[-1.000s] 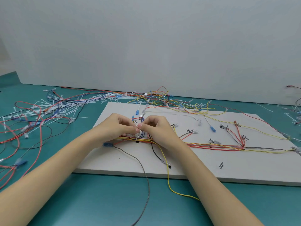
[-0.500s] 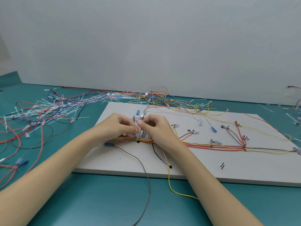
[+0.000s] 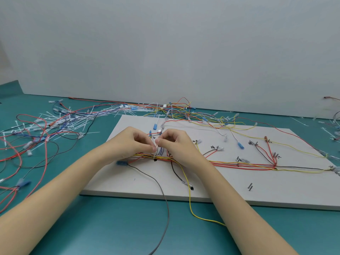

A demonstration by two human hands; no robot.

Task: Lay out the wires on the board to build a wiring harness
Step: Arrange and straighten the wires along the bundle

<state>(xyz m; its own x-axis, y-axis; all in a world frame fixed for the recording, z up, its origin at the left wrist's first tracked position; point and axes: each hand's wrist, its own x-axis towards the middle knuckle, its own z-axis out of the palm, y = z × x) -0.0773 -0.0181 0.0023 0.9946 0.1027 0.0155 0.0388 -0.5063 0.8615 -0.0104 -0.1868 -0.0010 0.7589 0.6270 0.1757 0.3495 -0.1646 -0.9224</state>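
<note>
On a flat white board (image 3: 211, 188) in the centre of the frame, thin glossy wires (image 3: 239, 165) run in a red and yellow bundle. Both forearms reach in from below; the left hand (image 3: 132, 144) and right hand (image 3: 176, 144) meet, fingers curled, each pinching a thin white strip (image 3: 154, 146) over the bundle.

Table (image 3: 110, 227): teal top, lying under everything in view.
Wall (image 3: 165, 52): pale grey, standing along the table's far edge.
Cable ties (image 3: 60, 124): white, lying scattered on the table at the far left.
More ties (image 3: 329, 126): lying on the table at the far right edge.
</note>
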